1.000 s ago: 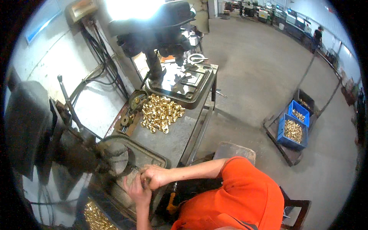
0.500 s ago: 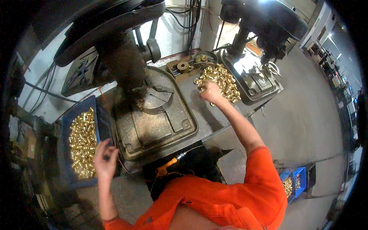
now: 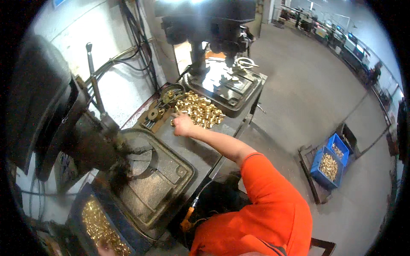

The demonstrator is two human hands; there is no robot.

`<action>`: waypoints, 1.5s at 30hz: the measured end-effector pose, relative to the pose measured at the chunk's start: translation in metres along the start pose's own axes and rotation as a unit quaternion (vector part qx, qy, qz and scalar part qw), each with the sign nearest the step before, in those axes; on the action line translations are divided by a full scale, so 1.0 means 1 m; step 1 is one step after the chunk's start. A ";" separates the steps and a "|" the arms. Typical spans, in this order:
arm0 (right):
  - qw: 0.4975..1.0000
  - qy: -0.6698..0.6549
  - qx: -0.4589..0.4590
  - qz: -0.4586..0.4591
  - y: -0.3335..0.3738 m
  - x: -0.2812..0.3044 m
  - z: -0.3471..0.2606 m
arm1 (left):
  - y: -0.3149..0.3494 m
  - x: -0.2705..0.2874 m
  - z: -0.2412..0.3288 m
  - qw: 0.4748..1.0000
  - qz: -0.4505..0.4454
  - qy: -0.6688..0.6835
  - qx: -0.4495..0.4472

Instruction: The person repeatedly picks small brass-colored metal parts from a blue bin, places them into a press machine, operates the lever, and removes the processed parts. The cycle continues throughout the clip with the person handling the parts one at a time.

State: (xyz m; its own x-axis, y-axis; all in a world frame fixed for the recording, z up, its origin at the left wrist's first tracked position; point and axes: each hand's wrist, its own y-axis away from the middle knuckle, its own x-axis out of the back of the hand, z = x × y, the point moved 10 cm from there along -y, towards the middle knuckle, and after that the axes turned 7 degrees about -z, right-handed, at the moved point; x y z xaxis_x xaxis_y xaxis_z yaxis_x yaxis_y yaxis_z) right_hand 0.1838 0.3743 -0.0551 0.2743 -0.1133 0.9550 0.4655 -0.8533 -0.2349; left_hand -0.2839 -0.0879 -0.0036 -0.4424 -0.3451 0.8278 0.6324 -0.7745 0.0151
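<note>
A worker in an orange shirt [image 3: 265, 213] leans over a metal workbench [image 3: 200, 149]. At the near left, the left hand [image 3: 104, 248] sits low in a dark bin of small brass parts [image 3: 99, 226], mostly cut off by the frame edge; its fingers cannot be made out. Beyond the bin stands a drill press [image 3: 85, 136] with a worn cast table [image 3: 158, 179]. Farther along the bench, the right hand [image 3: 184, 125] rests at the near edge of a loose heap of brass fittings [image 3: 200, 110], fingers curled down onto the pieces; whether they grip one cannot be told. A second drill press [image 3: 213, 25] rises behind the heap. On the floor to the right, blue crates [image 3: 329, 162] hold more brass parts.
</note>
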 end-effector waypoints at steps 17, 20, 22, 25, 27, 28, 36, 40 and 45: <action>0.964 -0.256 0.030 -0.068 0.142 0.017 -0.033 | -0.055 -0.095 -0.034 0.903 -0.233 -0.360 -0.005; 0.958 -0.268 0.044 -0.098 0.145 0.010 -0.052 | -0.053 -0.095 -0.035 0.886 -0.237 -0.397 -0.038; 0.966 -0.240 0.075 -0.060 0.150 0.024 -0.065 | -0.048 -0.090 -0.032 0.879 -0.228 -0.414 -0.059; 0.958 -0.248 0.075 -0.126 0.162 0.044 -0.078 | -0.027 -0.049 0.011 0.910 -0.134 -0.389 -0.055; 0.928 -0.326 0.109 -0.144 0.170 0.064 -0.103 | -0.012 -0.007 0.008 0.966 0.012 -0.241 -0.087; 0.914 -0.358 0.116 -0.152 0.175 0.065 -0.107 | -0.001 0.003 0.037 0.994 0.020 -0.096 -0.046; 0.604 -0.672 0.278 -0.327 0.213 0.079 -0.264 | 0.091 -0.072 0.221 0.926 0.031 0.069 -0.371; 0.527 -0.737 0.227 -0.356 0.209 0.045 -0.273 | 0.101 -0.127 0.253 0.915 -0.042 0.199 -0.349; 0.608 -0.695 0.174 -0.341 0.205 0.043 -0.236 | 0.100 -0.158 0.245 0.918 -0.121 0.232 -0.298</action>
State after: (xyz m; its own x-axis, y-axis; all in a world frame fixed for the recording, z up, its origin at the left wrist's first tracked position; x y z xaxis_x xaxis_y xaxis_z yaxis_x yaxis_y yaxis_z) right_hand 0.0924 0.0742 -0.0195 0.2525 0.9529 -0.1682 0.9533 -0.2747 -0.1256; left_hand 0.0048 0.0188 0.0044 -0.8346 -0.2053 0.5111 0.0798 -0.9632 -0.2565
